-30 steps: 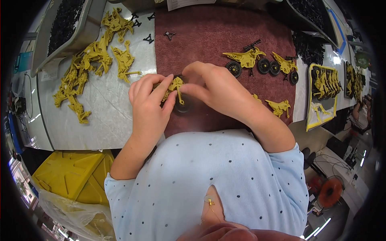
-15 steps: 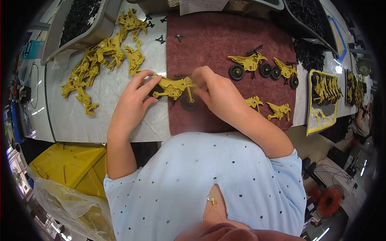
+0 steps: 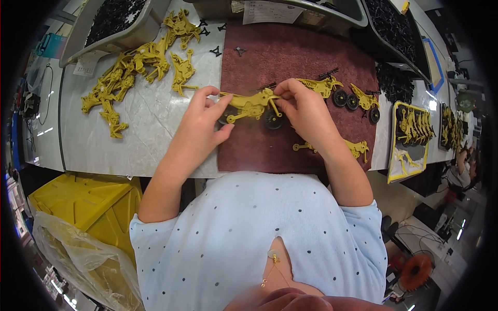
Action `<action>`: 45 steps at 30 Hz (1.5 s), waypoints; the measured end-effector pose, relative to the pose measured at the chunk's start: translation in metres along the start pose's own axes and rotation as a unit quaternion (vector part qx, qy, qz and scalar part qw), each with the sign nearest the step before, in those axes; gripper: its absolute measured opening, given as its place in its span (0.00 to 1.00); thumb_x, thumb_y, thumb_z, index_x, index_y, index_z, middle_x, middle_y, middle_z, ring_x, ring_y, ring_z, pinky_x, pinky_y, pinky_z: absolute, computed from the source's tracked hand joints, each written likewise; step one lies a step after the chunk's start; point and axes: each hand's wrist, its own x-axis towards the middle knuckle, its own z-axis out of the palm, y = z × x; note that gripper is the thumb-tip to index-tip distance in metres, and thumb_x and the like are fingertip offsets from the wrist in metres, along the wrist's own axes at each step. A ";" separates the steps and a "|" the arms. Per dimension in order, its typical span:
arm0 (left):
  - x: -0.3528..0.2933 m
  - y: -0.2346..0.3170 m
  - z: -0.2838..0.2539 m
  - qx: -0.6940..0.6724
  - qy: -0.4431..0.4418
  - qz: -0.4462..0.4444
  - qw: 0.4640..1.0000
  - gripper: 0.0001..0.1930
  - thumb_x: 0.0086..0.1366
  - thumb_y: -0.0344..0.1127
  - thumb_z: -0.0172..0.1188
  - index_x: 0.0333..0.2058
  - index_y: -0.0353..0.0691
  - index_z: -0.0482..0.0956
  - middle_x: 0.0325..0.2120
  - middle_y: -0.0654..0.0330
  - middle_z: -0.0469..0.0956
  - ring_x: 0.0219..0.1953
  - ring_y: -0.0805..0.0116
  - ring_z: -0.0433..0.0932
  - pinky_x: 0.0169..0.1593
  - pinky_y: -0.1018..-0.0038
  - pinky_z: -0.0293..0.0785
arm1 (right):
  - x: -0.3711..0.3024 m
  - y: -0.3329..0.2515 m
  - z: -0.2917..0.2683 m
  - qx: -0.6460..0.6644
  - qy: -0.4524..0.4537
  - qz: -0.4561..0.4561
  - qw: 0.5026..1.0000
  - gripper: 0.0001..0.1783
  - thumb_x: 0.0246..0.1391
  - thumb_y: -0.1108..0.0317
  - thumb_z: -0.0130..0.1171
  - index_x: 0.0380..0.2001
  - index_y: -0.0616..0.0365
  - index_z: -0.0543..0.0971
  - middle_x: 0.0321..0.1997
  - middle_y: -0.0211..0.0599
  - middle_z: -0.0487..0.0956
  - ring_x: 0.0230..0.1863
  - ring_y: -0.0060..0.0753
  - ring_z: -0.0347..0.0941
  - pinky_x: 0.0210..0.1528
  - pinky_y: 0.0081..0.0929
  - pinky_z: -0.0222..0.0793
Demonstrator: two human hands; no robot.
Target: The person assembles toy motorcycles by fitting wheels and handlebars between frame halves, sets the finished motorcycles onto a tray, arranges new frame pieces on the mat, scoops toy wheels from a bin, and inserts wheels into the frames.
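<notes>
Between my hands is a toy motorcycle (image 3: 251, 106) with a yellow body and black wheels, held just above the reddish-brown cloth (image 3: 295, 49). My left hand (image 3: 203, 122) pinches its rear end, with the thumb near the rear wheel. At the front, my right hand (image 3: 309, 110) grips it by the fork area, fingers and thumb closed. Behind the right hand, a second toy motorcycle (image 3: 321, 86) lies partly covered, and a third toy motorcycle (image 3: 365, 98) lies to its right. Yellow body pieces (image 3: 358, 149) rest on the cloth near my right forearm, which hides part of them.
A heap of yellow motorcycle bodies (image 3: 122, 75) spreads over the left of the table. Small black parts (image 3: 239, 51) lie toward the back. Grey bins (image 3: 148, 20) of black pieces stand along the far side. At right, a yellow-rimmed tray (image 3: 397, 147) holds several motorcycles.
Both hands have shifted right with the toy motorcycle. My right hand now overlaps the second motorcycle's front area less and its rear more. The camera view has shifted slightly too.
</notes>
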 end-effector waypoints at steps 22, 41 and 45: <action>0.024 0.012 0.012 0.163 0.012 0.139 0.977 0.21 0.45 0.28 0.68 0.42 0.40 0.79 0.41 0.63 0.75 0.47 0.65 0.72 0.51 0.62 0.59 | -0.015 0.002 0.011 -0.166 0.074 -0.168 0.969 0.23 0.43 0.73 0.66 0.45 0.61 0.74 0.44 0.43 0.75 0.47 0.48 0.70 0.51 0.40 0.66; 0.027 0.008 0.009 0.135 -0.003 0.137 0.981 0.17 0.50 0.28 0.64 0.42 0.44 0.79 0.39 0.65 0.76 0.45 0.68 0.73 0.50 0.62 0.58 | -0.013 0.005 0.019 -0.169 0.120 -0.157 0.966 0.18 0.45 0.70 0.67 0.42 0.57 0.76 0.41 0.36 0.77 0.44 0.41 0.73 0.49 0.35 0.65; 0.028 0.008 0.009 0.138 0.011 0.150 0.979 0.18 0.50 0.29 0.64 0.42 0.44 0.78 0.39 0.64 0.76 0.44 0.68 0.73 0.50 0.63 0.58 | -0.013 0.002 0.019 -0.177 0.129 -0.160 0.962 0.18 0.45 0.70 0.67 0.42 0.56 0.77 0.40 0.36 0.77 0.44 0.40 0.73 0.48 0.34 0.64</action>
